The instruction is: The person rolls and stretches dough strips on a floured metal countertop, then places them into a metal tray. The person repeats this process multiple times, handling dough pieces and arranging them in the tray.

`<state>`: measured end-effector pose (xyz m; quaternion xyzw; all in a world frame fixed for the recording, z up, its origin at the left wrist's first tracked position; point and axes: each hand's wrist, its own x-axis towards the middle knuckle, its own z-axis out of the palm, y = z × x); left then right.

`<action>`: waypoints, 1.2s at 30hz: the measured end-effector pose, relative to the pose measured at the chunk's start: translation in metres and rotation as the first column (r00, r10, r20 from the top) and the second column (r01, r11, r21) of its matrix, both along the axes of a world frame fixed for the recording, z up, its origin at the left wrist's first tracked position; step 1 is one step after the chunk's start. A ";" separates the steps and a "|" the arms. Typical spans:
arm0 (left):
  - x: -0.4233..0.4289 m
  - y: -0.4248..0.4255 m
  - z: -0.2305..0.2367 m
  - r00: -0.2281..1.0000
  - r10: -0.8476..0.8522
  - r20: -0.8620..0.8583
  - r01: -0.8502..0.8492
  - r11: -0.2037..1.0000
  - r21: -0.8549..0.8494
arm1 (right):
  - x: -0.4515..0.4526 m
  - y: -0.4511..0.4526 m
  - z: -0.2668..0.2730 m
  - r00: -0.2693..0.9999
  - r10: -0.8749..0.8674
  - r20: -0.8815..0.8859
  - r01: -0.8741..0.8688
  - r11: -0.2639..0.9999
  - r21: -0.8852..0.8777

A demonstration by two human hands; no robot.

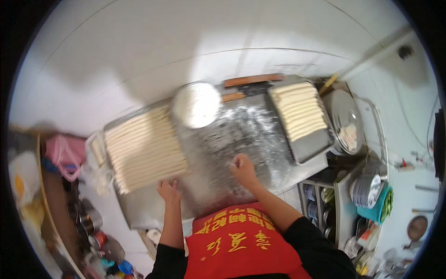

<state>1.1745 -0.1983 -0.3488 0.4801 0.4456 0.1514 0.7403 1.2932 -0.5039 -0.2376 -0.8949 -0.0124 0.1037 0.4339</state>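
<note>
My left hand is at the lower right corner of a wide block of pale dough strips, its fingers bent near the strips' ends; whether it grips one is not plain. My right hand is over the floured metal worktop with curled fingers, and its inside is hidden. A metal tray on the right holds a row of pale dough strips, with bare metal at its near end. A round container of white flour stands between the two lots of dough, towards the wall.
Wooden pieces lie along the wall. Right of the tray is a large round metal vessel. Stacked plates and a teal basket of greens stand on the shelf unit at lower right. A pink bag is at the left.
</note>
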 end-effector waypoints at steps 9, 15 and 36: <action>0.089 -0.226 0.045 0.929 -0.327 -0.173 0.251 0.901 -0.354 | 0.068 -0.121 0.003 0.978 0.166 0.129 -0.182 0.975 0.127; 0.199 -0.348 0.094 0.747 -0.624 -0.231 0.656 0.749 0.097 | 0.124 -0.277 -0.020 0.881 -0.327 -0.342 0.435 0.845 0.312; 0.490 -0.611 0.099 -0.218 -0.633 -0.743 0.297 -0.768 0.567 | 0.213 -0.395 -0.057 0.628 -0.641 -0.442 0.757 0.368 0.540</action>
